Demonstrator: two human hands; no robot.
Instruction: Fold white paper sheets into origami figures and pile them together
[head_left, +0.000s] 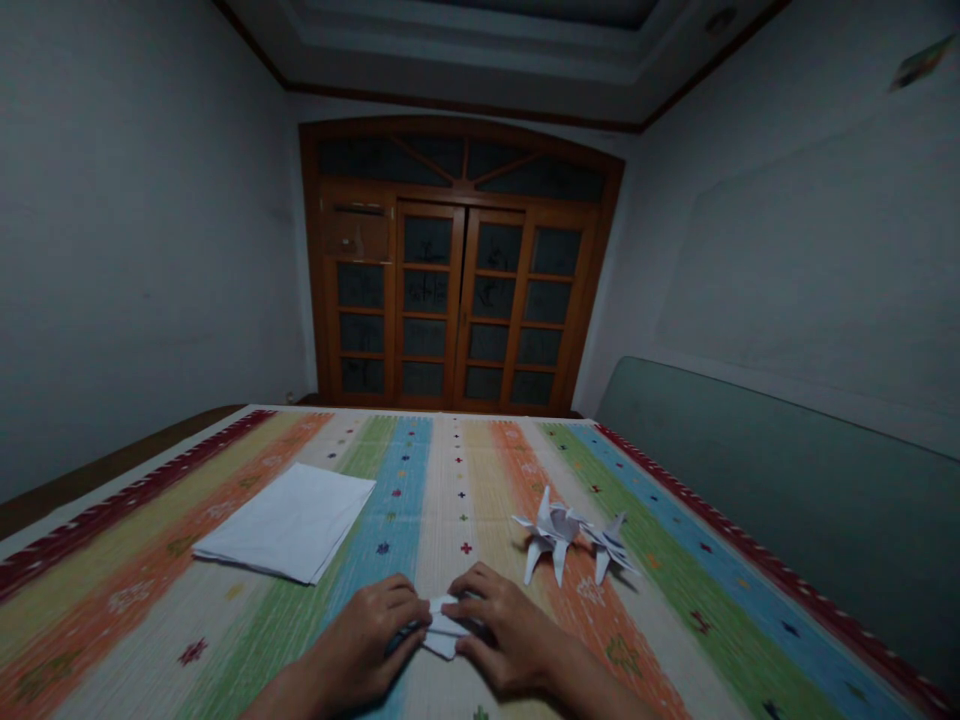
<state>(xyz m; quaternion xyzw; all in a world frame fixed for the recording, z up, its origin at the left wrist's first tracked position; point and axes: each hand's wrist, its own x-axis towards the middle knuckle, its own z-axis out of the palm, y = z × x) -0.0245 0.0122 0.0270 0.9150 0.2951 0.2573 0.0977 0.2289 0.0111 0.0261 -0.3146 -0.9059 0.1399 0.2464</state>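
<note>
one small folded paper (442, 640) sits at six o'clock, pinched by the left hand (379, 630) at its nine o'clock side and the right hand (502, 630) at its three. steering remotely, i judge this a creasing step: i'd align edges, then press evenly outward. white sheets (292, 525) lie toward ten o'clock, paper figures (553, 530) toward two.

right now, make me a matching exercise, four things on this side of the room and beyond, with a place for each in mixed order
Things
1. flat white paper
2. small folded paper
3. spiky paper shapes
4. doors

Places
A. between the left hand and the right hand
B. beyond the far edge of the striped cloth
C. on the cloth, left of both hands
D. on the cloth, right of the flat white paper

Pairs: 1-C, 2-A, 3-D, 4-B
</note>
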